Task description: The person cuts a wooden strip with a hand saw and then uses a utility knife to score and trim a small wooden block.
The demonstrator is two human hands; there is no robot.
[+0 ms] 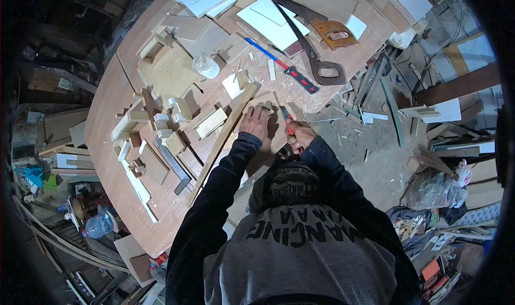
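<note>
My left hand (256,123) lies with fingers outstretched on a thin wooden board (278,137) at the table's near edge. My right hand (302,137) is closed around a red-handled tool (289,126), whose dark end points away from me over the same board. The exact kind of this tool does not show. Just left of my left hand, a long wooden strip (227,130) runs diagonally down the table, passing beside my left forearm. A small pale wooden block piece (212,123) rests on the strip's far side.
On the table (118,197) lie a blue-and-red hacksaw-like tool (281,66), a handsaw (333,35), a second dark-handled saw (327,72), a clear plastic container (206,67) and a metal square (174,168). Offcuts litter the floor at right, near a broom (432,160).
</note>
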